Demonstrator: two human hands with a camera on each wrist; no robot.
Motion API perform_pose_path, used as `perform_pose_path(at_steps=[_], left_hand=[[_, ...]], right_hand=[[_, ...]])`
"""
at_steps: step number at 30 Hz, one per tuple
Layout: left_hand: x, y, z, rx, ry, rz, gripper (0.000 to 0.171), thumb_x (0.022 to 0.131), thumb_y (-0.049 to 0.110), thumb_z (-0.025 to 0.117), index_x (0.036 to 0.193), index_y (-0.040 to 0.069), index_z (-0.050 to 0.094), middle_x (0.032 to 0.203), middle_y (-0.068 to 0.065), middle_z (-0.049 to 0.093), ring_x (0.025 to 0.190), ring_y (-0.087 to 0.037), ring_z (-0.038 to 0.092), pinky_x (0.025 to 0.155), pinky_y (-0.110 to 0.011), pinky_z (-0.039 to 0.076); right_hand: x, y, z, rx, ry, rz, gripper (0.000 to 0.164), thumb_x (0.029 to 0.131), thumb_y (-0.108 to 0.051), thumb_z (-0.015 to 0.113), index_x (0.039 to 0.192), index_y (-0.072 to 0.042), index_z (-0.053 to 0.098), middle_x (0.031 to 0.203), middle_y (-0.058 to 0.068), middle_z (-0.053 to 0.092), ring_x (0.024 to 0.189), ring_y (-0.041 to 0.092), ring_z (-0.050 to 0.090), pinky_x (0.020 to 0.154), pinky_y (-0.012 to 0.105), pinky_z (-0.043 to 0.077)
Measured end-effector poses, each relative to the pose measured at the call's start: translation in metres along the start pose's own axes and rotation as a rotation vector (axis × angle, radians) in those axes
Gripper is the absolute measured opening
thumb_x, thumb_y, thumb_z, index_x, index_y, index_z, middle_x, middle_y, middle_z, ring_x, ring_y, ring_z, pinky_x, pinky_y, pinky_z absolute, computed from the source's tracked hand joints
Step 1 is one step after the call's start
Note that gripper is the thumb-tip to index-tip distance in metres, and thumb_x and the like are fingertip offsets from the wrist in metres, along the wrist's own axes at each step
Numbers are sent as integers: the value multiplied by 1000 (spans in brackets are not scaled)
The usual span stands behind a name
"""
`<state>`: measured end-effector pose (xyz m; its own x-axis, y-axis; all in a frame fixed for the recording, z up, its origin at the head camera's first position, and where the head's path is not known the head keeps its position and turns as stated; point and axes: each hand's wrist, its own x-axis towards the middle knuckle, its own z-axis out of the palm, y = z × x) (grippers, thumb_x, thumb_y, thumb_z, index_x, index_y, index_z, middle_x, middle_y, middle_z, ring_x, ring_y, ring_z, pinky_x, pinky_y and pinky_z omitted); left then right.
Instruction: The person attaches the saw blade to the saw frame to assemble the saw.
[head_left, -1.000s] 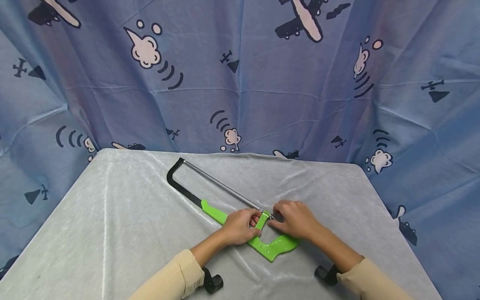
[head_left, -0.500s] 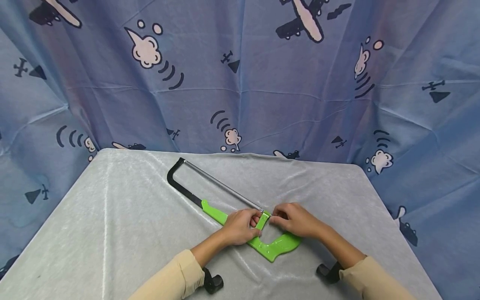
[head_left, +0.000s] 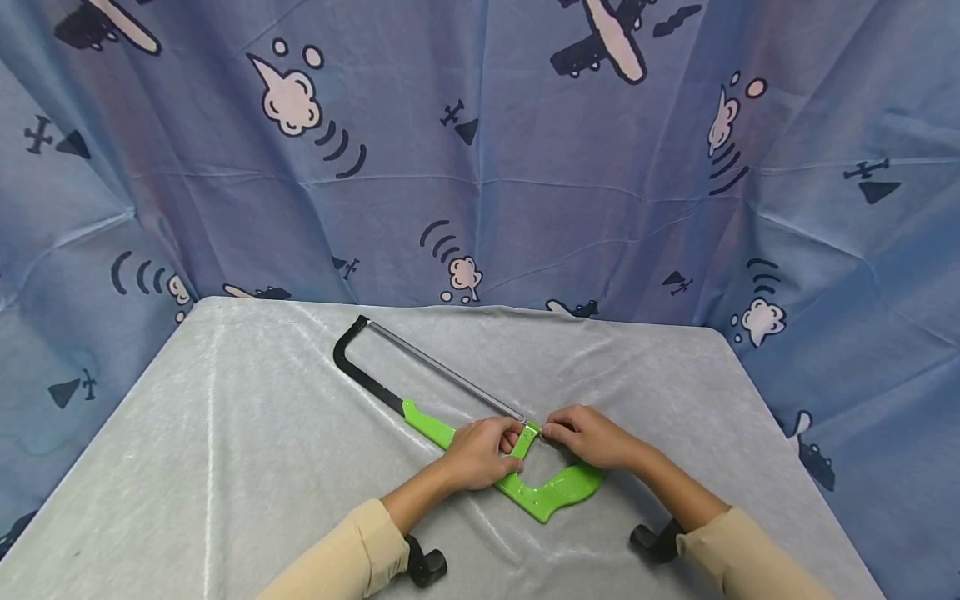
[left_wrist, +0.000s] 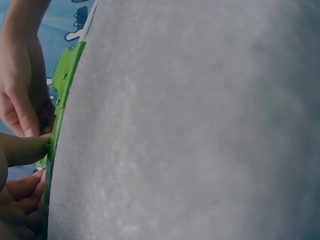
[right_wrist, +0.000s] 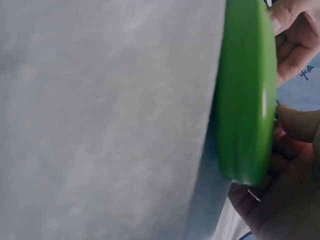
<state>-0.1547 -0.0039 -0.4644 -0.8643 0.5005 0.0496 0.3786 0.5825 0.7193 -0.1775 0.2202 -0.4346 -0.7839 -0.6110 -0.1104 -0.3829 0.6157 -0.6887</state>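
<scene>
A hacksaw (head_left: 427, 427) with a black front bow, a grey metal blade bar (head_left: 450, 373) and a bright green handle (head_left: 558, 492) lies on the table. My left hand (head_left: 477, 457) grips the green upright where the bar meets the handle, thumb on the near side. Beside it, my right hand (head_left: 592, 437) pinches the small tension nut at the bar's rear end; the fingers hide the nut. The right wrist view has the green handle (right_wrist: 245, 95) up close, with the right thumb and curled fingers beyond it. Both hands crowd the left edge of the left wrist view.
A pale grey velvety cloth (head_left: 262, 467) covers the table. Behind it hangs a blue curtain (head_left: 390, 200) printed with planes and clouds. Black wrist mounts (head_left: 427, 567) stick out below both beige sleeves.
The right fingers have shifted and re-formed around the nut, hiding the dark piece seen between them a second ago. My left hand and the hacksaw stay in place.
</scene>
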Motion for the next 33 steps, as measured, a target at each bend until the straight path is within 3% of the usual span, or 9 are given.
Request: perform_pose_path(at_steps=[8,18,22,26,33], left_hand=[[-1,1,-1,-10,6,17,36,77,16,82,109,10,68,86,10,62,78,-1,56,72,-22,41],[-1,2,-1,-14,4,2,37,77,17,82,110,11,68,86,11,61,78,0,55,72,-21,41],[-1,2,-2,-22,3,1,37,77,16,82,111,10,68,86,10,62,78,-1,56,72,-21,41],[0,2,-2,-19,0,-8,37,78,16,82,112,10,68,86,9,62,78,-1,56,72,-21,41],[0,2,-1,-7,0,4,37,78,16,82,111,9,67,86,9,61,79,-1,56,72,-21,41]], right_hand=[[3,-7,-2,273,-116,127,32,105,-6,43,85,8,62,64,1,49,51,7,38,48,22,34],[4,-8,-2,403,-153,249,34,106,-6,37,86,8,60,67,2,51,48,7,38,46,20,33],[5,-7,-1,407,-141,268,34,106,-6,37,84,6,60,66,2,52,48,7,38,46,20,34],[5,-10,1,307,-74,273,34,104,-9,42,79,4,61,61,1,50,48,9,41,47,22,36],[0,-24,8,-331,240,158,16,89,-23,69,83,-9,65,69,-3,57,60,10,50,57,31,43]])
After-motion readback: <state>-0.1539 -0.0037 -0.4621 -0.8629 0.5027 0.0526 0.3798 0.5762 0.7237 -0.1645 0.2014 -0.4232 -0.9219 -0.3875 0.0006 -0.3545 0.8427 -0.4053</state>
